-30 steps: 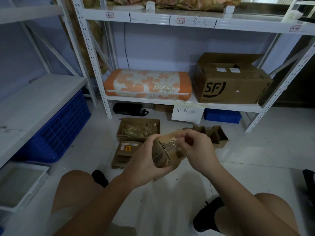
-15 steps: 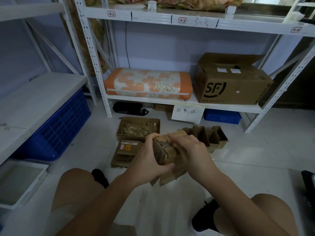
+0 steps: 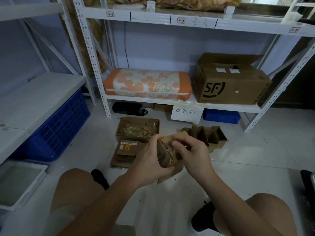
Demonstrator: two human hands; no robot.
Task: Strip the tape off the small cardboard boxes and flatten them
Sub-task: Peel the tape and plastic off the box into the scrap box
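Observation:
I hold a small brown cardboard box [image 3: 166, 155] in front of me, above the white floor. My left hand [image 3: 150, 161] grips its left side and underside, fingers curled round it. My right hand [image 3: 191, 153] is at its upper right corner, thumb and fingers pinching a thin strip of tape [image 3: 188, 146] that sticks out between them. A loose flap hangs below the box. A stack of flattened boxes [image 3: 127, 153] lies on the floor to the left, and several small open boxes [image 3: 207, 136] stand behind my right hand.
An open tray box of crumpled tape [image 3: 138, 128] sits on the floor ahead. White shelving [image 3: 170, 102] carries an orange cushion [image 3: 147, 84] and a large SF carton [image 3: 230, 84]. A blue crate [image 3: 56, 130] stands left, a white bin [image 3: 18, 183] nearer. My knees frame the bottom.
The box has been turned and lowered slightly in my hands. My right hand shifted from the box's top to its upper right corner, now pinching a bit of tape.

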